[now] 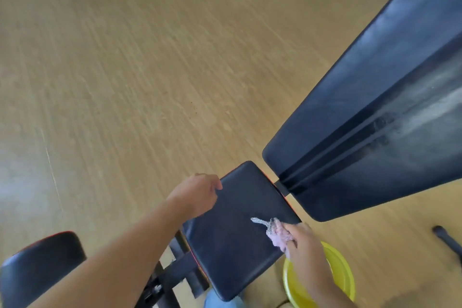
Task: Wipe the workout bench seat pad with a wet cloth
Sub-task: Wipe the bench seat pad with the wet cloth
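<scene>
The black seat pad of the workout bench lies low in the middle of the head view. My right hand is shut on a crumpled pale cloth and presses it on the pad's right edge, with a loose strip of the cloth trailing left. My left hand grips the pad's far left edge, fingers curled over the rim.
The long black back pad rises up and to the right, streaked with pale smears. A yellow basin sits on the wooden floor under my right hand. A black padded roller is at lower left, the bench frame between them.
</scene>
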The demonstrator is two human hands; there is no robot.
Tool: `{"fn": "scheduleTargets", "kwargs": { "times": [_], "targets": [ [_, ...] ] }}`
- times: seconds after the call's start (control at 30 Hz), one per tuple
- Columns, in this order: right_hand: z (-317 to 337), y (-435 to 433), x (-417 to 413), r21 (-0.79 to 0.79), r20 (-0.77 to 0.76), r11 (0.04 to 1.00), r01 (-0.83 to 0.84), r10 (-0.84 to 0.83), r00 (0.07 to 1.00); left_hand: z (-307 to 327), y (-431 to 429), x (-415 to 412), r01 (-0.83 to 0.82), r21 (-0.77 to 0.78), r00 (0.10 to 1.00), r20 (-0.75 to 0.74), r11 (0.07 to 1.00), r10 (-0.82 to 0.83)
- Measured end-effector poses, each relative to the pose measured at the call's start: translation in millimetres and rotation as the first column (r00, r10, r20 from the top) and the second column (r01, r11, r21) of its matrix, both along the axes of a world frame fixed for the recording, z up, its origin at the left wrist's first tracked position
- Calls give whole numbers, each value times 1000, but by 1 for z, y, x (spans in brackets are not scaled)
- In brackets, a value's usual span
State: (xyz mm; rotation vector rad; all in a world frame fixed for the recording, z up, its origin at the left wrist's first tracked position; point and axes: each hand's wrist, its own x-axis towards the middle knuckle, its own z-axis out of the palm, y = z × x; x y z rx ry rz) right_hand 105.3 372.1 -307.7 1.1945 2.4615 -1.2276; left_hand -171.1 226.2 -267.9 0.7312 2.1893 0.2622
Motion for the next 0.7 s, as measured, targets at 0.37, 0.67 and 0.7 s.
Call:
{"fn": "scheduleTargets", "kwargs": {
  "times": [0.37,0.67,0.7],
  "targets": [
    [-129,-42,-69,356,-240,914,193,-111,964,-137,-19,-43,86,-230,996,1,969,-88],
    [-134,-20,-110,336,-315,940,62,50,948,-155,-48,-46,-44,-254,998,22,966,51],
    [-133,-16,-122,332,-305,926,179,-74,950,-156,-51,-49,-37,-263,998,42,964,50]
  ]
}}
